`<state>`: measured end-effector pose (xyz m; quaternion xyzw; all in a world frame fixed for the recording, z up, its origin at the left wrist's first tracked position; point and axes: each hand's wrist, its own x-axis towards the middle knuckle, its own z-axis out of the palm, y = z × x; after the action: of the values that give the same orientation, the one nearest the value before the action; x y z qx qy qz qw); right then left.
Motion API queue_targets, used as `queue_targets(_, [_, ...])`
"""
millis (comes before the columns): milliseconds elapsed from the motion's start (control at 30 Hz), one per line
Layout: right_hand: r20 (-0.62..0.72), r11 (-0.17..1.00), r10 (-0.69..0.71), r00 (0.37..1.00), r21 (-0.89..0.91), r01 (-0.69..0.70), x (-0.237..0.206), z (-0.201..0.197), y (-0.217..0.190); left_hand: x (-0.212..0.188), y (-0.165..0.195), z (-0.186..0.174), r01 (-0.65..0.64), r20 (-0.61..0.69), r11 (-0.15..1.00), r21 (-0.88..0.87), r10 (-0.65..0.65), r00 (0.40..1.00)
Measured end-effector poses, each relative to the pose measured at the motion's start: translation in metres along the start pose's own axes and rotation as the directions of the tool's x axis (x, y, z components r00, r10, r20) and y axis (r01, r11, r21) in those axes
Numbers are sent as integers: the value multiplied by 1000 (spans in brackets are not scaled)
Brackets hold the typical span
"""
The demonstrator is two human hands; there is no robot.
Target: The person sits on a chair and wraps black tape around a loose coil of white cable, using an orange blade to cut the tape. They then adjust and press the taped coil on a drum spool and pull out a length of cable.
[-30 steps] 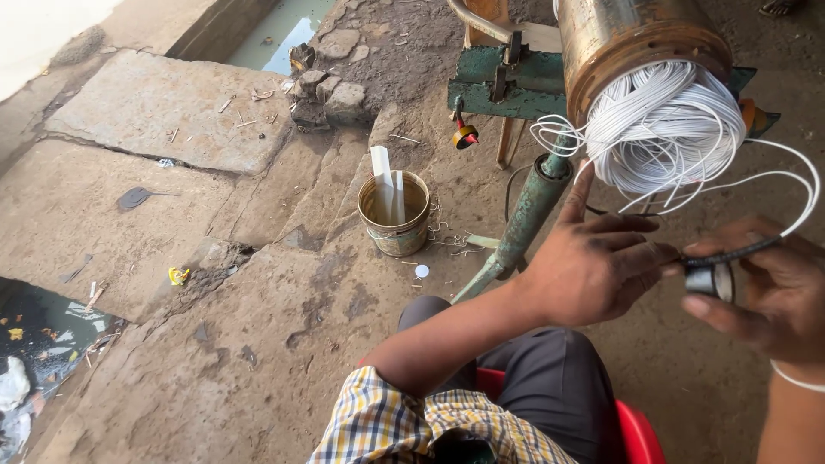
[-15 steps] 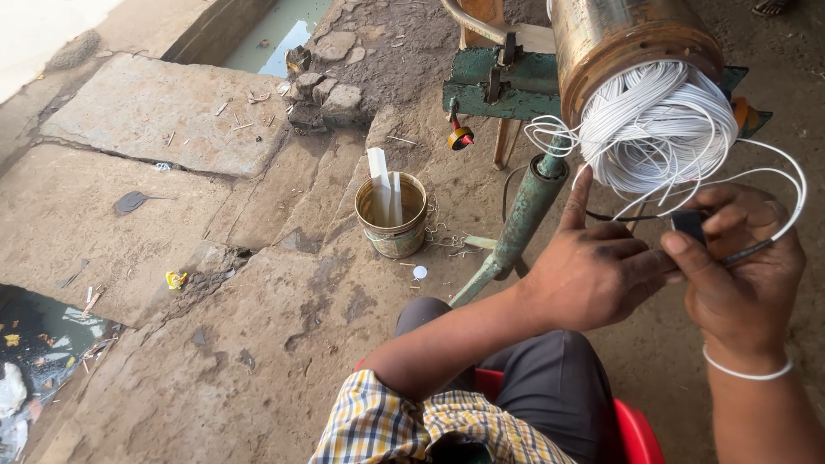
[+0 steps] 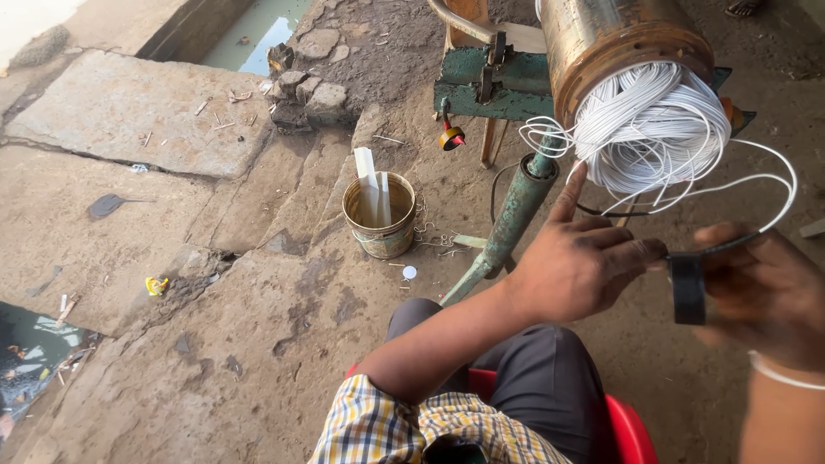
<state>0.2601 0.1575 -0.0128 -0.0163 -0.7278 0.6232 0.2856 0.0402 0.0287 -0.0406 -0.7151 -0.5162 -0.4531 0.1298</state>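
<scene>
Head view: a roll of black tape (image 3: 689, 290) is held in the right hand (image 3: 760, 292), whose fingers are closed around it at the right edge of the scene. A strip of the black tape is stretched leftward from the roll to the left hand (image 3: 577, 266), where it is pinched between thumb and fingers, while the index finger is raised towards a bundle of thin white wires (image 3: 653, 129). The bundle is seen bulging out of the open end of a rusty metal cylinder (image 3: 614, 39), far right, and loose loops of white wire are draped down and around towards the right hand. The tape roll is kept just below and right of the wire bundle, near both hands. A thin white bangle (image 3: 786, 375) is worn on the right wrist. Left of the hands, a green metal pipe (image 3: 507, 228) is leaned diagonally beneath a green stand (image 3: 490, 86). Further left, a dented round tin can (image 3: 379, 216) with pale flat sticks in it is set on the cracked stone floor (image 3: 172, 206). A red plastic seat (image 3: 632, 434) is visible near the bottom.
</scene>
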Motion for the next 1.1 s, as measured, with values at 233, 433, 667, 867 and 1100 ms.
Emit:
queue_targets(233, [-430,939,-335,839,-230,257,18,42,39,1,6,1,-25,77,998,66,20,997])
queue_targets(433, [-19,959,-85,996,-274,77,12,13,13,1,0,0,2,24,1000,29,-3,1000])
queue_targets(667, [79,841,-12,997,-538,53,3,-20,-3,-1,3,-1,3,-19,1000,-4,-3,1000])
queue_targets(867, [-230,999,-32,973,28,40,-4,2,19,6,8,-5,12,82,997,80,-18,996])
queue_targets(1100, [-367,994,-98,925,5,107,16,18,32,10,13,-12,36,54,998,47,-38,998])
